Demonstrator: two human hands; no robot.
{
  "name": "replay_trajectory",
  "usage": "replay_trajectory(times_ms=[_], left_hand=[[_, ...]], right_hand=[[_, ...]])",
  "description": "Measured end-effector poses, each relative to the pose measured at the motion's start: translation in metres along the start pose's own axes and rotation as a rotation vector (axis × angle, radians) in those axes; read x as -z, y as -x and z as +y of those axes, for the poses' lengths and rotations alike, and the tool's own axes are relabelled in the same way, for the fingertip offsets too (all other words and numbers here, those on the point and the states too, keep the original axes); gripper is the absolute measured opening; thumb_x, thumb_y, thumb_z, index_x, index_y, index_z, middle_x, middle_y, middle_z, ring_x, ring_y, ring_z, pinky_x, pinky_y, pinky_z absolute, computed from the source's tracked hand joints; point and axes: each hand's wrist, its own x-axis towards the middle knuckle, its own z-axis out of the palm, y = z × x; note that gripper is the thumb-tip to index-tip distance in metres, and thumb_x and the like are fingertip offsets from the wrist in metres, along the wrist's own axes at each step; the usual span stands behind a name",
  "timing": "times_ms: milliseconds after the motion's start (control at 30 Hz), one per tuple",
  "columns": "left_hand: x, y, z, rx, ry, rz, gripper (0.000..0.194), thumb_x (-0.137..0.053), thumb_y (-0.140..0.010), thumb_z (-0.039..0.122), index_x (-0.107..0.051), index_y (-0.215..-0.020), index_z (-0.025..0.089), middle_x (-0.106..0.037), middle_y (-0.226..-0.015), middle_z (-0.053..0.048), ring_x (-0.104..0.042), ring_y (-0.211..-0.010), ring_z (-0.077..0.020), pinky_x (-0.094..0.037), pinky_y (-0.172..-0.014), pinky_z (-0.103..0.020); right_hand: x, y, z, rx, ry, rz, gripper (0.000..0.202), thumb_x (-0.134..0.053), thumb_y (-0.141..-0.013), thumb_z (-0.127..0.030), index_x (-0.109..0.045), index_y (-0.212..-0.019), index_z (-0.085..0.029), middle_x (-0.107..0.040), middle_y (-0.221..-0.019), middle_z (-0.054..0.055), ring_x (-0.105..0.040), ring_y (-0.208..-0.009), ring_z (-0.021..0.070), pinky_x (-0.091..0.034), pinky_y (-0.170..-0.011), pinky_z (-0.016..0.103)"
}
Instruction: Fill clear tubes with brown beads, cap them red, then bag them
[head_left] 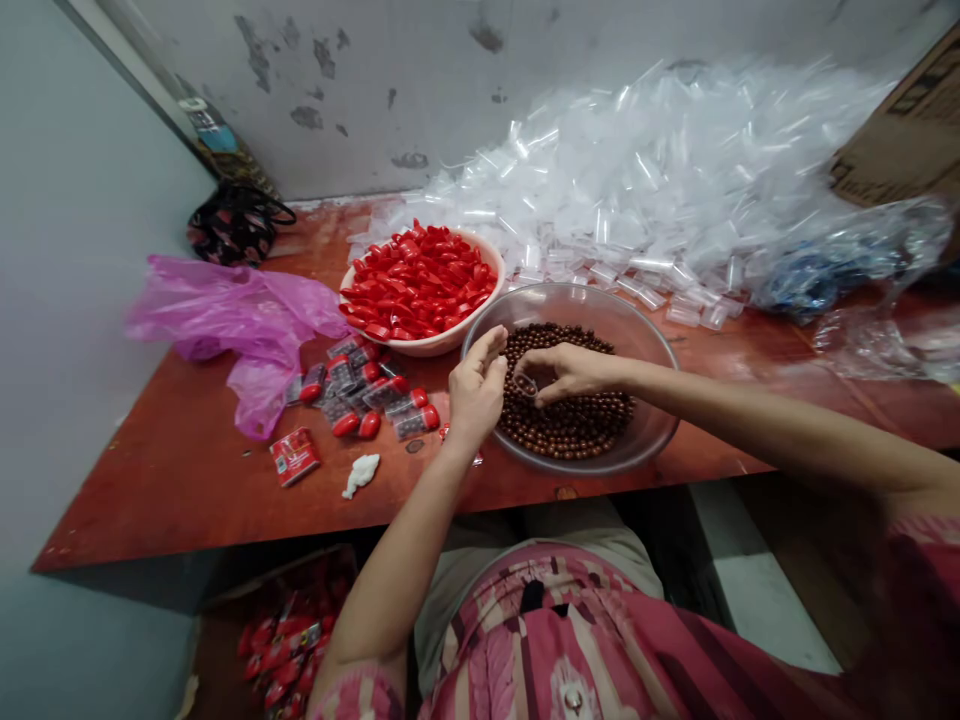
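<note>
Hands at a clear plastic bowl (652, 437) on a red-brown counter (202, 500). The right hand (551, 375), entering from 3 o'clock, curls thumb and forefinger into a near ring, gripping a small clear tube (525, 384) above the beads. The left hand (478, 395), at the bowl's 9 o'clock rim, is partly open, its fingers loosely extended; whether its palm holds anything cannot be told. Brown beads (577, 430), too many to count, lie in close rows inside the bowl.

Clock positions are read from the bowl. At 10 o'clock: one pale basin (491, 262) heaped with uncounted red caps (420, 280). At 9 o'clock: roughly a dozen red-capped filled tubes (367, 390), overlapping, exact count unclear. Between 8 and 9: one red packet (295, 457) and one white wad (361, 475). Between 9 and 10: one purple plastic bag (255, 310) and, beyond it, one dark patterned pouch (232, 222). From 12 to 1: a large uncounted heap of clear tubes (637, 180). At 2 o'clock: one cardboard box (904, 130).
</note>
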Motion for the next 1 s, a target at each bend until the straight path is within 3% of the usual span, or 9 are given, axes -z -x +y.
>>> replay_trajectory(times_ms=[200,300,467,633,767,900,1000], left_hand=[[0.0,-0.003,-0.001,0.089,0.041,-0.094,0.051,-0.055,-0.074,0.012,-0.06,-0.125,0.016,-0.062,-0.132,-0.01,-0.061,-0.119,-0.0241,-0.045,-0.108,-0.041],[0.003,-0.005,-0.002,0.128,0.034,-0.163,0.055,-0.061,-0.071,0.013,-0.061,-0.126,0.018,-0.061,-0.133,-0.009,-0.059,-0.121,-0.0266,-0.044,-0.108,-0.042],[0.008,-0.007,-0.003,0.138,0.012,-0.214,0.053,-0.073,-0.067,0.02,-0.067,-0.119,0.021,-0.066,-0.125,-0.007,-0.056,-0.124,-0.0297,-0.043,-0.109,-0.044],[0.004,-0.006,0.002,0.163,0.175,-0.204,0.056,-0.072,-0.07,0.027,-0.062,-0.124,0.015,-0.065,-0.127,-0.011,-0.059,-0.121,-0.0286,-0.042,-0.108,-0.045],[0.003,-0.007,0.005,0.17,0.207,-0.211,0.053,-0.071,-0.071,0.031,-0.063,-0.121,0.014,-0.066,-0.125,-0.012,-0.06,-0.118,-0.0284,-0.045,-0.105,-0.044],[0.005,-0.007,0.004,0.163,0.19,-0.226,0.049,-0.071,-0.072,0.032,-0.065,-0.118,0.015,-0.067,-0.123,-0.011,-0.061,-0.117,-0.0284,-0.048,-0.102,-0.043],[0.005,-0.006,0.004,0.143,0.194,-0.206,0.047,-0.07,-0.073,0.033,-0.065,-0.117,0.016,-0.068,-0.122,-0.009,-0.061,-0.116,-0.0269,-0.048,-0.101,-0.041]], right_hand=[[0.007,0.007,-0.007,-0.043,-0.548,0.089,0.048,-0.076,-0.069,-0.027,-0.062,-0.113,-0.016,-0.067,-0.101,0.003,-0.063,-0.091,0.0169,-0.05,-0.087,0.035],[0.007,0.009,-0.009,-0.05,-0.66,0.157,0.046,-0.077,-0.068,-0.024,-0.064,-0.111,-0.017,-0.068,-0.105,0.004,-0.063,-0.095,0.0166,-0.049,-0.091,0.036],[0.001,0.01,-0.007,-0.04,-0.82,0.246,0.039,-0.075,-0.073,-0.028,-0.063,-0.109,-0.017,-0.069,-0.1,0.005,-0.065,-0.091,0.0163,-0.054,-0.082,0.034],[-0.001,0.009,-0.007,0.007,-0.661,0.377,0.035,-0.075,-0.075,-0.032,-0.06,-0.103,-0.017,-0.069,-0.093,0.003,-0.066,-0.084,0.0163,-0.054,-0.079,0.034],[0.009,0.012,-0.016,0.095,-0.261,0.526,0.032,-0.07,-0.079,-0.03,-0.06,-0.107,-0.02,-0.067,-0.097,0.005,-0.064,-0.087,0.0181,-0.052,-0.084,0.036],[0.023,0.016,-0.025,0.219,0.044,0.446,0.016,-0.064,-0.084,-0.03,-0.068,-0.096,-0.02,-0.066,-0.1,0.008,-0.061,-0.096,0.0199,-0.047,-0.09,0.035],[0.033,0.011,-0.024,0.237,-0.073,0.345,0.025,-0.065,-0.084,-0.035,-0.068,-0.103,-0.02,-0.068,-0.101,0.007,-0.063,-0.097,0.0198,-0.048,-0.089,0.034]])
